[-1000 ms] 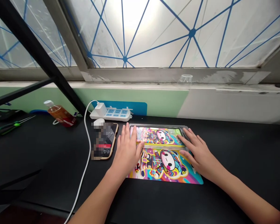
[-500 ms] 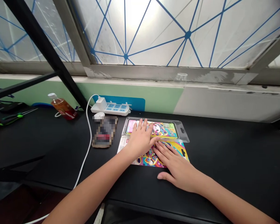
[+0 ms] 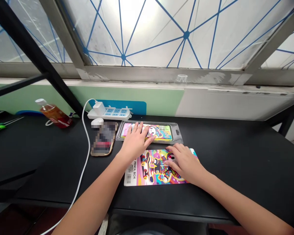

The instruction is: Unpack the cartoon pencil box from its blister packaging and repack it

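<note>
A clear plastic blister pack [image 3: 172, 135] holding a colourful pencil box lies on the black desk [image 3: 235, 163] near the wall. My left hand [image 3: 135, 141] rests flat on its left half, fingers spread. In front of it lies the colourful cartoon backing card [image 3: 147, 171], printed "PENCIL BOX" on its left edge. My right hand [image 3: 185, 161] lies palm down on the card's right half, fingers extended.
A phone [image 3: 103, 142] lies left of the pack, a white earbud case [image 3: 97, 122] behind it. A white power strip [image 3: 110, 113] with a charger and cable [image 3: 84, 160] sits by the wall. An orange drink bottle [image 3: 52, 114] lies at the left.
The backing card has come toward me, apart from the blister pack. My right hand slid with the card. My left hand stays on the pack. The camera has shifted to the right.
</note>
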Demonstrator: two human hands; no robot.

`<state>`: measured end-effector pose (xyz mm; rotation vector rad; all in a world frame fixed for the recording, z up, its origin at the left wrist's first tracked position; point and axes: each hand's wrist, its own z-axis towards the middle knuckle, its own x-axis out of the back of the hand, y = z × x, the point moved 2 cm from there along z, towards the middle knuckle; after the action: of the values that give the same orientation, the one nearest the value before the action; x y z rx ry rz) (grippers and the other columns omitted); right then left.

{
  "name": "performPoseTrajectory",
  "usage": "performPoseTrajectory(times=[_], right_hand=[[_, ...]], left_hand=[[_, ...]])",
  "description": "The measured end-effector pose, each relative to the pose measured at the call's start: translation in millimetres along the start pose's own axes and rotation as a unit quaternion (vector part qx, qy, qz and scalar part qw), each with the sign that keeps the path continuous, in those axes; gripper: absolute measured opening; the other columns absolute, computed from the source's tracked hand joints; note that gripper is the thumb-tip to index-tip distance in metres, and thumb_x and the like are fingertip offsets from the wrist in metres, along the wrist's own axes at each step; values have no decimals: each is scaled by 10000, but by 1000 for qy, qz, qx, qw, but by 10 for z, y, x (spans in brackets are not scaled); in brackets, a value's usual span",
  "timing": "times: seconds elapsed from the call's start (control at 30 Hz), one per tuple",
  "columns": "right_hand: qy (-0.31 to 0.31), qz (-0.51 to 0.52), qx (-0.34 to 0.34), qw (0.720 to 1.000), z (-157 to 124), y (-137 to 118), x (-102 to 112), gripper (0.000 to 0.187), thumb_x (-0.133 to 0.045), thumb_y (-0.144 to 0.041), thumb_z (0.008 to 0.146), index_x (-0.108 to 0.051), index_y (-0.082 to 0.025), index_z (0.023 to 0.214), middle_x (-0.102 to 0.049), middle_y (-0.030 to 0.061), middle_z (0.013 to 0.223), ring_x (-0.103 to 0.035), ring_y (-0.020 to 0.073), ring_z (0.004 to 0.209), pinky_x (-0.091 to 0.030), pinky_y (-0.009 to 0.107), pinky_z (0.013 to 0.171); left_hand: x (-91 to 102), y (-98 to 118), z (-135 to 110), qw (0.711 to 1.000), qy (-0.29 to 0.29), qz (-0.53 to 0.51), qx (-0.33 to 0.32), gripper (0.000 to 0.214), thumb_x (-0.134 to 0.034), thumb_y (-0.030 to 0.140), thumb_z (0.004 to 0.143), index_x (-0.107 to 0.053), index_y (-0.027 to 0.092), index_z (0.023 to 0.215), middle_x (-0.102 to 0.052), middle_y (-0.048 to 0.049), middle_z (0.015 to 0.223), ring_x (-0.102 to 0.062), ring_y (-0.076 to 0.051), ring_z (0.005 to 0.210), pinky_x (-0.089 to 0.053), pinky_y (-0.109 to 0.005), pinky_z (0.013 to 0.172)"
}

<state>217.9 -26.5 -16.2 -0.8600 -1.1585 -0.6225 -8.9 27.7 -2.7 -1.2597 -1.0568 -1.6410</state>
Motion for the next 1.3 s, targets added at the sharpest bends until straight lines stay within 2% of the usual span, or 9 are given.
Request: performPoseTrajectory(times=[0.13, 0.3, 0.5, 0.6, 0.77, 0.87, 0.97, 1.13, 1.3], right_hand=[[15, 5, -6, 1000, 4, -44, -27, 250, -529, -426, 1000, -551, -214, 870, -613, 82, 955, -574, 242, 872, -456, 391, 762], [20, 7, 12, 1000, -10, -71, -34, 229, -540, -431, 997, -566, -206, 963, -622, 77, 957, -573, 242, 881, -438, 386, 761], [23, -3, 34, 999, -11, -140, -10, 311, -485, -424, 1017, -500, -231, 773, -616, 54, 833, -552, 212, 760, -399, 347, 675], [6, 30, 2, 1000, -23, -78, 91, 315, -492, -459, 1009, -483, -239, 783, -614, 22, 734, -550, 192, 666, -372, 321, 618], [-57, 88, -114, 988, -56, 554, 481, 423, -515, -616, 949, -491, -252, 734, -542, -37, 551, -496, 161, 513, -304, 295, 520], [-97, 123, -176, 972, -59, 1081, 652, 447, -481, -660, 938, -609, -255, 798, -638, -14, 634, -570, 177, 582, -375, 290, 535], [-99, 116, -186, 971, -30, 1340, 645, 427, -480, -621, 941, -686, -252, 878, -730, 32, 845, -661, 216, 748, -470, 313, 637], [27, 121, -179, 976, 72, 1042, 474, 419, -482, -587, 952, -667, -232, 1077, -724, 86, 1063, -672, 246, 930, -502, 357, 787], [-42, 163, -165, 972, 72, 795, 452, 406, -433, -558, 979, -652, -232, 876, -712, 25, 829, -618, 192, 719, -446, 307, 651]], left_hand=[[1, 8, -2, 1000, 5, 7, -2, 623, -339, 567, 1039, -430, 193, 1530, -348, -154, 1631, -262, -369, 1522, -230, -567, 1207], [8, 7, 1, 1000, 6, 8, -9, 588, -338, 555, 1044, -415, 256, 1544, -354, -140, 1630, -269, -376, 1519, -242, -585, 1195], [48, 10, 16, 1000, 5, -5, -2, 569, -354, 559, 1039, -459, 275, 1522, -383, -131, 1617, -292, -377, 1509, -267, -580, 1187], [84, 13, 22, 1000, 13, -13, -1, 542, -365, 554, 1038, -523, 275, 1476, -419, -129, 1596, -324, -379, 1492, -297, -578, 1170], [148, 51, 17, 999, 34, -39, -10, 430, -389, 507, 1045, -701, 262, 1210, -505, -120, 1536, -420, -331, 1443, -345, -570, 1135], [152, 109, -1, 998, 34, -45, -41, 359, -471, 507, 1019, -686, 226, 1076, -462, -133, 1567, -383, -318, 1472, -296, -613, 1155], [120, 160, -21, 998, 13, -46, -52, 355, -487, 503, 1012, -631, 208, 1147, -396, -157, 1604, -338, -320, 1499, -264, -635, 1170], [65, 218, -49, 998, -18, -34, -43, 471, -418, 496, 1032, -522, 224, 1403, -381, -149, 1613, -285, -338, 1521, -220, -667, 1182], [73, 265, -77, 999, -24, -21, -20, 515, -385, 519, 1037, -527, 203, 1418, -381, -150, 1611, -285, -349, 1519, -225, -672, 1184]])
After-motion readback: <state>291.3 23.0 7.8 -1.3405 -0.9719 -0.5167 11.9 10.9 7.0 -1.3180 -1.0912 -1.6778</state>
